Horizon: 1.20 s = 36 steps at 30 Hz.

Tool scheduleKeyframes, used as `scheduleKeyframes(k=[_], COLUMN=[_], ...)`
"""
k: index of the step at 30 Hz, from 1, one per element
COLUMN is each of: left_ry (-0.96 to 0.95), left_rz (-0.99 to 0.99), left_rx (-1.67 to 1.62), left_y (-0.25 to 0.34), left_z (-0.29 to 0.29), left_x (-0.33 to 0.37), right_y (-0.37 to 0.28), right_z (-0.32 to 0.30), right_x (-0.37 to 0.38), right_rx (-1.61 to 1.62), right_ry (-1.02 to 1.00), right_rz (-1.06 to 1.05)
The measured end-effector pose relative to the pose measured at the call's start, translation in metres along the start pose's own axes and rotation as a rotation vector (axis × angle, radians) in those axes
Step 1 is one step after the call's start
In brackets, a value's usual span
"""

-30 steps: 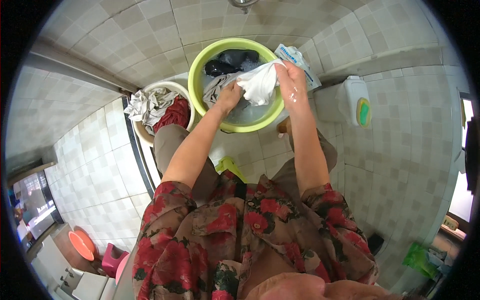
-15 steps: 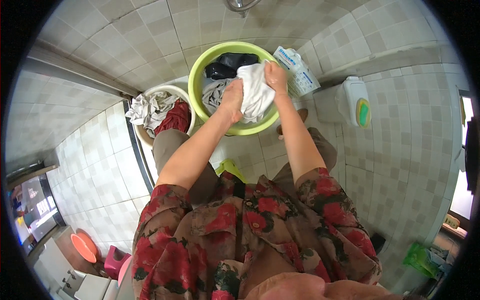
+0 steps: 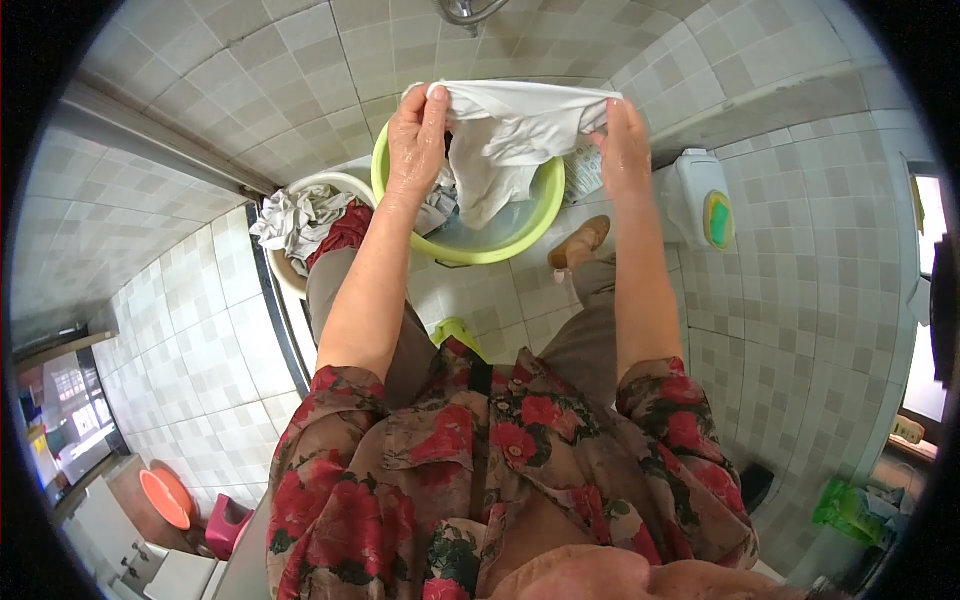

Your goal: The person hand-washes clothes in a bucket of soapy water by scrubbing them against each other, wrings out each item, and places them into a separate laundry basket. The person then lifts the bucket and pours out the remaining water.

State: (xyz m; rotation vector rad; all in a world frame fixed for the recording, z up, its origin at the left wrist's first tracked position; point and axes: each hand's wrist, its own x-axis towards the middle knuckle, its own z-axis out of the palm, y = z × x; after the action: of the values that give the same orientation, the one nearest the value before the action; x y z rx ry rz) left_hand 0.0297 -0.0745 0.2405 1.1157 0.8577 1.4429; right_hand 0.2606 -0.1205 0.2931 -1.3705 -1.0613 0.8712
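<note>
A wet white cloth garment [image 3: 520, 125] is stretched sideways between my hands, its lower part hanging down over a yellow-green basin [image 3: 500, 257]. My left hand [image 3: 416, 143] pinches one upper corner, the thumb pressed on top. At the opposite corner my right hand [image 3: 625, 150] is closed on the fabric. Both hands look wet and soapy. Cloudy water [image 3: 500, 235] shows in the basin below the garment, and some grey cloth [image 3: 435, 212] lies at its left side. The spread garment hides most of the basin's far part.
A pale tub [image 3: 290, 275] with grey and dark red clothes stands left of the basin. On the right are a white plastic container [image 3: 690, 200] and a green-and-yellow sponge [image 3: 718, 220]. A metal tap [image 3: 470, 14] juts from the tiled wall. My shoe [image 3: 580, 241] is beside the basin.
My hands have lifted the white garment up from the basin and moved apart, so the bunched cloth is now spread out. My right leg has shifted, showing the shoe.
</note>
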Motion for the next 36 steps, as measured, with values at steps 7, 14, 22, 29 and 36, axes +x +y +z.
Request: scheduleKeyframes(k=[7, 14, 22, 29, 36], left_ry=[0.027, 0.122, 0.03, -0.511, -0.138], left_rz=[0.233, 0.052, 0.063, 0.038, -0.107], left_rx=[0.211, 0.377, 0.629, 0.55, 0.304], left_y=[0.003, 0.015, 0.001, -0.012, -0.039], left_z=[-0.011, -0.024, -0.034, -0.009, -0.029], left_x=[0.005, 0.006, 0.003, -0.014, -0.003], right_y=[-0.074, -0.043, -0.006, 0.004, 0.027], right_z=[0.012, 0.007, 0.02, 0.07, 0.047], right_x=[-0.01, 0.013, 0.027, 0.016, 0.009], right_rx=[-0.059, -0.556, -0.583, -0.024, -0.393], right_ry=[-0.013, -0.063, -0.07, -0.27, -0.488], right_rz=[-0.364, -0.477, -0.287, 0.184, 0.162])
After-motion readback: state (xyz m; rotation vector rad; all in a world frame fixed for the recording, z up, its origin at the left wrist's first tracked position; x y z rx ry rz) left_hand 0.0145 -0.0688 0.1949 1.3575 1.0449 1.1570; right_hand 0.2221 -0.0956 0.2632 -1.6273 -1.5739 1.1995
